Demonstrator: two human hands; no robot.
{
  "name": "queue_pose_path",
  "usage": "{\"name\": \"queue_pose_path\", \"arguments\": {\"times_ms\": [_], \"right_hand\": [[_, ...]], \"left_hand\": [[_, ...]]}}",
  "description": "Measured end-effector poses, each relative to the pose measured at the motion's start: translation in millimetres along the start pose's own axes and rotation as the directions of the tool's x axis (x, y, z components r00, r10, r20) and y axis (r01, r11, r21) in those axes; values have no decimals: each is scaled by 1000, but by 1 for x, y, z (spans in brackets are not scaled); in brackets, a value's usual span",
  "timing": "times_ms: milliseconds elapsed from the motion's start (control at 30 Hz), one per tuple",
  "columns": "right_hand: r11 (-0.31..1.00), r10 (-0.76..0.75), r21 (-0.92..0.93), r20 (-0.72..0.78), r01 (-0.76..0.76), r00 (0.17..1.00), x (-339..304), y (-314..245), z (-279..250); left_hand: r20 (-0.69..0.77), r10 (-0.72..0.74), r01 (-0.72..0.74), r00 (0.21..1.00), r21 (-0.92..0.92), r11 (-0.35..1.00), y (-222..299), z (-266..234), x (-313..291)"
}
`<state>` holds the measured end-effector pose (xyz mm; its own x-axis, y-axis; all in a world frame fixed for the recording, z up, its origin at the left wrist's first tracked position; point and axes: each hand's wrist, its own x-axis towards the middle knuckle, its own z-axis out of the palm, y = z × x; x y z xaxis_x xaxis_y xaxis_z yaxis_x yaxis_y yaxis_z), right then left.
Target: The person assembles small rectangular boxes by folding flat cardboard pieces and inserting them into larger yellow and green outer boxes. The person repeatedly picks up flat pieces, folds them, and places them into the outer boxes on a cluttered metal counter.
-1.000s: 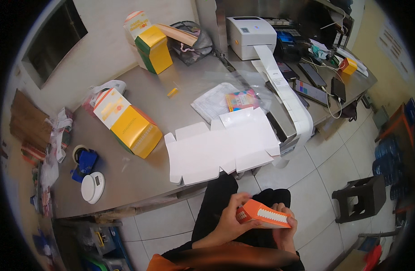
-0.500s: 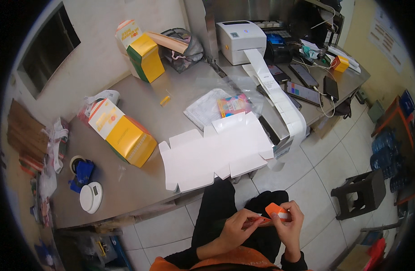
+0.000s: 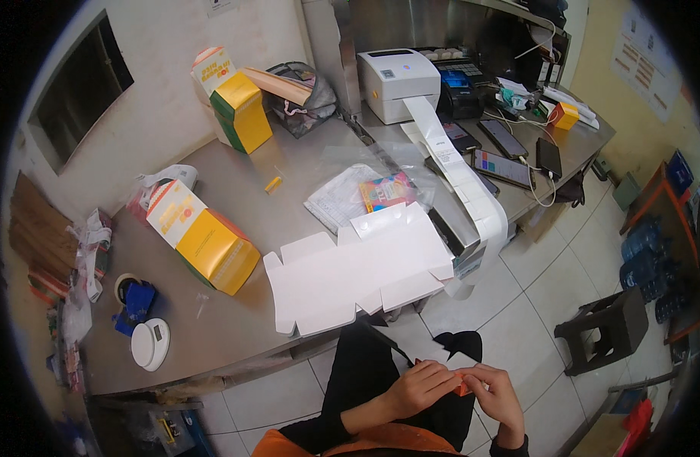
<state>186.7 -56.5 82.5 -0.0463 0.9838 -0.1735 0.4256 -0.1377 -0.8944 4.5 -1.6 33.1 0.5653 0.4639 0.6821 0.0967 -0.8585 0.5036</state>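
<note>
Pinching a small orange-and-white folded card piece (image 3: 462,387) from both sides, the person's two bare hands meet above the dark-trousered lap, just outside the front edge of the brushed-steel table (image 3: 228,327). The left hand (image 3: 424,387) curls narrowly, its fingertips bunched at the card's left side; the right hand (image 3: 494,392) grips the opposite side between thumb and bent fingers, and together they cover most of the piece, so its full outline cannot be told. Ahead of the hands, a white, die-cut sheet of flat cardboard (image 3: 357,274) lies at the table's front edge, its notched flaps reaching to the rim and its right end near a long white paper strip (image 3: 449,160) that droops from a boxy white label printer (image 3: 399,84). Left of the sheet, a yellow, white and green cardboard box (image 3: 209,236) lies on its side, a strip of bare steel between them. Farther left, a round white plastic scale (image 3: 144,346) sits close to the front edge, just beside a blue tape dispenser (image 3: 137,301). To the person's right, pale square floor tiles (image 3: 517,335) stretch between the knees and a dark plastic stool (image 3: 605,331), which stands well apart from the right hand and its elbow room.
</note>
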Motion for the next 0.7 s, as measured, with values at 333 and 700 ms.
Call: {"name": "queue_pose_path", "arguments": {"times_ms": [333,700], "right_hand": [[968,189,94,347,-234,919,1,52,3],[199,18,462,880,-864,475,-35,159,56]], "left_hand": [[257,41,-18,965,-92,996,-18,2,-24],[375,291,-130,880,-399,908,8,21,-58]]}}
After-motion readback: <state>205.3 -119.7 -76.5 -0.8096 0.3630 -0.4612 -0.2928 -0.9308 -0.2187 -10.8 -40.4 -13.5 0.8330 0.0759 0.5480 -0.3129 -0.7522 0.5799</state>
